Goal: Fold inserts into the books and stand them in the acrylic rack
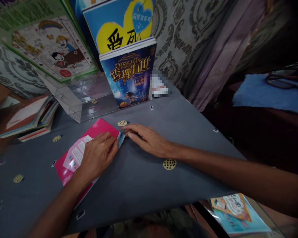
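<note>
A pink book [98,126] lies at a slant on the grey patterned tablecloth, with a paler pink panel of small print and icons on its cover. My left hand [97,154] rests over it, fingers curled down at its right edge and closed on it. A light blue strip [121,138] shows at that edge beside the fingertips. Just to the right is my right hand [149,140], its fingers stretched toward the book's corner and holding nothing I can see. The undersides of both hands are hidden.
A clear acrylic stand [69,102] at the back bears upright books, among them a dark blue book [131,76] and a green-bordered one [52,49]. Several books [37,115] are stacked at left. A blue cloth [263,94] with glasses lies at right; a colourful book [238,211] sits lower right.
</note>
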`<state>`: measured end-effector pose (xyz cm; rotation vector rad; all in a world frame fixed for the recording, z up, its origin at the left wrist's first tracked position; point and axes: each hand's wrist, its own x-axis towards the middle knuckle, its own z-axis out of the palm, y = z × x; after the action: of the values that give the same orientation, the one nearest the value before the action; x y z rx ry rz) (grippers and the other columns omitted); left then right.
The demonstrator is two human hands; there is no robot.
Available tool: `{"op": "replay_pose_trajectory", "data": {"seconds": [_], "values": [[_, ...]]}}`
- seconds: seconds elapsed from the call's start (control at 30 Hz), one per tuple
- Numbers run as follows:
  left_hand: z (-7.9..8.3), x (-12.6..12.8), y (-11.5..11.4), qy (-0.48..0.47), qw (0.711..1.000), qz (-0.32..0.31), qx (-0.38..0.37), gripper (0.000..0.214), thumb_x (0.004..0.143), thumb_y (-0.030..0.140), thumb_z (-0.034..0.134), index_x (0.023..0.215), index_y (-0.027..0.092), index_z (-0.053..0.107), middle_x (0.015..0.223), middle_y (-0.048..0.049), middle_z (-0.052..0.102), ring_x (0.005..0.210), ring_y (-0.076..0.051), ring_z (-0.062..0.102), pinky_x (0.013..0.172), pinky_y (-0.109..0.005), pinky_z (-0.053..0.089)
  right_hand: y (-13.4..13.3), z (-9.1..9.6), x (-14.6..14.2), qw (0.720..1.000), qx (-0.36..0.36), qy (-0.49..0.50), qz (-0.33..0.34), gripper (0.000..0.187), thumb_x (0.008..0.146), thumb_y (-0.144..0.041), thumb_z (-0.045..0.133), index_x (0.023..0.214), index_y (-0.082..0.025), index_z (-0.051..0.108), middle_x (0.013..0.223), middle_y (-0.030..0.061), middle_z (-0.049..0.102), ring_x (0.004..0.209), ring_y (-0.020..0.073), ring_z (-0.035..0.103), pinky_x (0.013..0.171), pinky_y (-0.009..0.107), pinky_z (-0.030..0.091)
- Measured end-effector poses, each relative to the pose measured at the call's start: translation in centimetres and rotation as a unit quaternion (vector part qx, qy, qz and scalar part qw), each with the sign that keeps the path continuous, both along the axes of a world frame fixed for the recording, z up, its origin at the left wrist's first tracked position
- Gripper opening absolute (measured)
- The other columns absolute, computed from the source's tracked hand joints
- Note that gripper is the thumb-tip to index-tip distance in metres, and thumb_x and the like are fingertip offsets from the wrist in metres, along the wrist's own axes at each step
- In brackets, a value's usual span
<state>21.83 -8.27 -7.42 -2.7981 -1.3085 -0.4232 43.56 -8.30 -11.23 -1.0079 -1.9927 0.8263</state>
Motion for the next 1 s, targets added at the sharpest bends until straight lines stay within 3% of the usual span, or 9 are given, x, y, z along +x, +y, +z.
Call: {"op": "replay_pose_trajectory", "data": {"seconds": [0.43, 0.73, 1.0], "values": [[-0.10, -0.07, -0.05, 0.014, 1.000, 0.005, -0.001, 0.037, 0.101, 0.029, 0.040, 0.076, 0.018, 0.065, 0.075, -0.0033, 0.063, 0.070, -0.017, 0.058, 0.064, -0.030, 0.042, -0.02, 0.28, -0.02, 1.000, 0.003, -0.020, -0.006, 0.033, 0.104, -0.029, 0.041, 0.132, -0.024, 0.058, 0.126, 0.0079, 0.068, 0.118, 0.0216, 0.063, 0.103, 0.043, 0.049], [-0.55, 0.15, -0.36, 0.035, 0.999, -0.007, 0.041, 0.025, 0.098, 0.029, 0.050, 0.089, 0.017, 0.070, 0.088, -0.0071, 0.070, 0.081, -0.021, 0.065, 0.070, -0.033, 0.050, 0.10, 0.11, -0.09, 1.000, 0.018, -0.020, -0.001, 0.034, 0.105, -0.027, 0.040, 0.130, -0.017, 0.060, 0.125, 0.0113, 0.069, 0.118, 0.0221, 0.062, 0.103, 0.041, 0.049], [-0.87, 0.10, -0.34, 0.036, 0.997, -0.005, 0.062, 0.026, 0.099, 0.032, 0.050, 0.090, 0.019, 0.070, 0.088, -0.0061, 0.070, 0.080, -0.020, 0.064, 0.068, -0.031, 0.049, 0.33, 0.45, -0.07, 0.997, 0.049, -0.039, 0.049, 0.030, 0.103, -0.024, 0.044, 0.097, -0.019, 0.073, 0.094, 0.0061, 0.074, 0.094, 0.0198, 0.065, 0.093, 0.040, 0.052]]}}
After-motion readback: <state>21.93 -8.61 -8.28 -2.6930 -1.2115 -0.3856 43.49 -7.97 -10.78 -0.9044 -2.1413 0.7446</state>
